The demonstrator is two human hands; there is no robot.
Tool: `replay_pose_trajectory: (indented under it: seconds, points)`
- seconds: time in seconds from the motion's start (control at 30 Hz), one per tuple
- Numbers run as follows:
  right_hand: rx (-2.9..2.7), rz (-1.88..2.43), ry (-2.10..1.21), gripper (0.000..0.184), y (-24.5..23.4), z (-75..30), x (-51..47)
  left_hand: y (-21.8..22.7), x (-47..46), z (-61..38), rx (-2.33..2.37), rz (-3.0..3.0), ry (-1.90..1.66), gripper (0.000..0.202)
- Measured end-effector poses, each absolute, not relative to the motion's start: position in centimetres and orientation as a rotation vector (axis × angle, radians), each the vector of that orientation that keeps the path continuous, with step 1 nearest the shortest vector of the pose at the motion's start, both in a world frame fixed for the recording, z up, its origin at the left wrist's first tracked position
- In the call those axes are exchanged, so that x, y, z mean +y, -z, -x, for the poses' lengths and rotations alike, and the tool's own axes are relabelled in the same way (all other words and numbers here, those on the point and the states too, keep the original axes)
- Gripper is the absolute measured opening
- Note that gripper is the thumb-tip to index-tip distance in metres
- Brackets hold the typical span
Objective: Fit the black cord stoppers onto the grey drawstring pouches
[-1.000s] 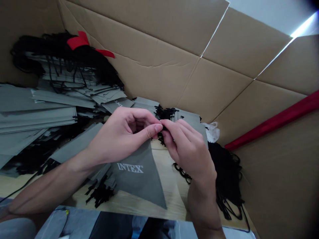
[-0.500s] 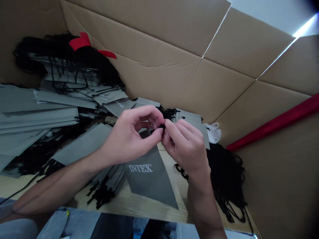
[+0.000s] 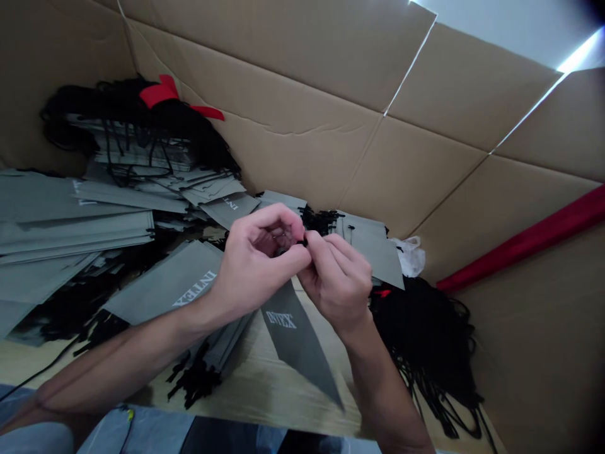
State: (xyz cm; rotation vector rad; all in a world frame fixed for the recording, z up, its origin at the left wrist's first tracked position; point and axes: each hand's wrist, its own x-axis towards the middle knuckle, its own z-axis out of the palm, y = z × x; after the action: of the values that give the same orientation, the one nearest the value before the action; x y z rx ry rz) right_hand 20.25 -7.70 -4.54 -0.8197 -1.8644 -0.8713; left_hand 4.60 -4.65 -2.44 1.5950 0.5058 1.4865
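Both my hands meet at the centre, fingertips pinched together around a small black cord (image 3: 303,241). My left hand (image 3: 262,265) curls with thumb and forefinger closed on the cord. From the right, my right hand (image 3: 333,271) pinches the same bit, its other fingers folded in. A grey bag (image 3: 297,337) printed INTEX hangs below the hands, tilted edge-on. Its upper end is hidden behind my fingers. Under my left forearm lies another grey INTEX bag (image 3: 161,284), beside a bundle of bags with black cord ends (image 3: 201,378).
Stacked grey bags (image 3: 70,227) fill the left, with black cords (image 3: 189,132) tied by a red strip (image 3: 161,94) on top. More black cords (image 3: 430,340) lie at right, near a white plastic bag (image 3: 410,255). Cardboard walls (image 3: 293,94) enclose the wooden table (image 3: 259,397).
The hanging grey bag has turned more edge-on. My right hand has shifted slightly left and stays pinched against my left. The view has moved a little.
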Motion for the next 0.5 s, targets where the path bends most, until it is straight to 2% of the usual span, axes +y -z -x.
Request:
replay_pose_trajectory:
  seconds: [0.13,0.3,0.5]
  points:
    - [-1.823,0.812,0.886,0.021,4.51,-20.04,-7.85,2.35,-4.24,-4.43,0.432,-1.622,-1.463,0.011]
    - [-1.879,0.857,0.886,0.015,4.0,-20.56,-8.14,2.04,-3.82,-4.06,0.33,-1.686,-1.377,0.015]
    - [-1.844,0.851,0.93,0.017,3.98,-20.48,-8.21,1.87,-3.76,-3.8,0.32,-1.786,-1.421,0.014]
